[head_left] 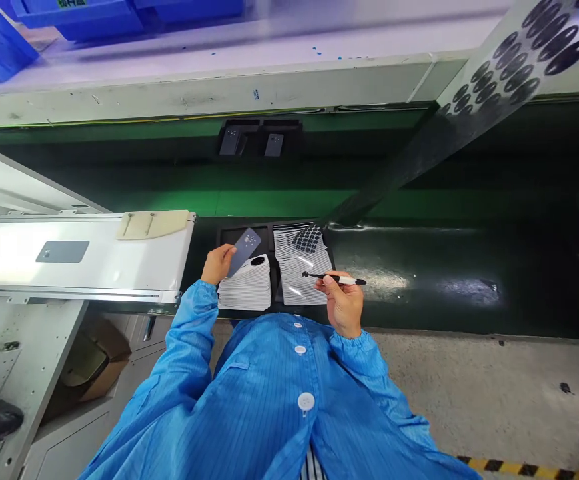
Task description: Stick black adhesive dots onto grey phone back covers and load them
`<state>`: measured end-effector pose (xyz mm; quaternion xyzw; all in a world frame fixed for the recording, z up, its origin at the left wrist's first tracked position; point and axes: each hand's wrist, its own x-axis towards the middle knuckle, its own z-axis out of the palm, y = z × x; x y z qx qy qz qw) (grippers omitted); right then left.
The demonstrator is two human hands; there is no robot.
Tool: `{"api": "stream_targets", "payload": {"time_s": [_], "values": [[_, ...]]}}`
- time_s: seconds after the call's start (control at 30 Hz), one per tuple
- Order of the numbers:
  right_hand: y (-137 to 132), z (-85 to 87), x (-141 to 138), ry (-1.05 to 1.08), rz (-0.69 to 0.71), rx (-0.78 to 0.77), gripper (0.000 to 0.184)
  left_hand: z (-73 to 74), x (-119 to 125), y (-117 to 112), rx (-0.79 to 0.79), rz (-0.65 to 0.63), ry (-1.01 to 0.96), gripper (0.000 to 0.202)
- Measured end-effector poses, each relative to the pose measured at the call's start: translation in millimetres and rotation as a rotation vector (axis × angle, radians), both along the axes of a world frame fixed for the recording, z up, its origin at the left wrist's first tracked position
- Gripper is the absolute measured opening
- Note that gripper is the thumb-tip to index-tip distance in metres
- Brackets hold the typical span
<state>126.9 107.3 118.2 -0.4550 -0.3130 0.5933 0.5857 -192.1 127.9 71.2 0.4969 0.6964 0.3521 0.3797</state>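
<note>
imo the slate-blue phone back panel (pixel 244 249) is smooth matt plastic or glass, can't tell which tbh. The thin white pen-like tool w/ black tip (pixel 336 279) looks like plastic w/ a slight sheen. The stacks of white ribbed sheets (pixel 246 290) are thin paper or film, glossy in spots. The dark green conveyor belt (pixel 444 267) is rubbery and v. shiny. The blue pinstriped smock (pixel 269 400) is soft cloth w/ glossy white plastic buttons (pixel 306 401). The grey floor (pixel 494 387) is rough matt concrete.

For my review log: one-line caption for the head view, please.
Left hand holds a grey phone cover over stacked sheets; right hand holds a pen above a black tray.
</note>
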Motion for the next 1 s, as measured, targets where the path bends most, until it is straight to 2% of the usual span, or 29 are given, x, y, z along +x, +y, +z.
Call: {"api": "stream_targets", "payload": {"time_s": [0.1, 0.27, 0.4, 0.57, 0.73, 0.8, 1.0], "values": [[0.4, 10.4, -2.5, 0.034, 0.056, 0.000, 0.027, 16.1, 26.9, -10.0, 0.037, 0.013, -0.167, 0.047], [3.7, 24.4, -8.9, 0.028, 0.116, -0.019, 0.027, 40.0, 93.5, -33.2, -0.047, -0.045, -0.776, 0.053], [7.3, 24.9, -8.5, -0.024, 0.068, -0.064, 0.029, 51.9, 123.8, -46.0, -0.097, -0.090, -0.865, 0.057], [7.5, 22.8, -4.1, -0.053, 0.046, -0.121, 0.031, 61.4, 124.4, -47.0, -0.120, -0.258, -0.788, 0.062], [7.3, 23.5, 3.1, -0.174, 0.105, -0.072, 0.029, 74.9, 101.7, -28.2, -0.026, -0.464, -0.341, 0.045], [7.9, 24.4, 7.0, -0.204, 0.159, -0.073, 0.029, 80.8, 93.3, -20.9, -0.043, -0.556, -0.194, 0.042], [5.2, 20.9, 12.5, -0.208, 0.282, -0.192, 0.034, 86.9, 84.9, -13.4, -0.139, -0.712, -0.035, 0.037]]}}
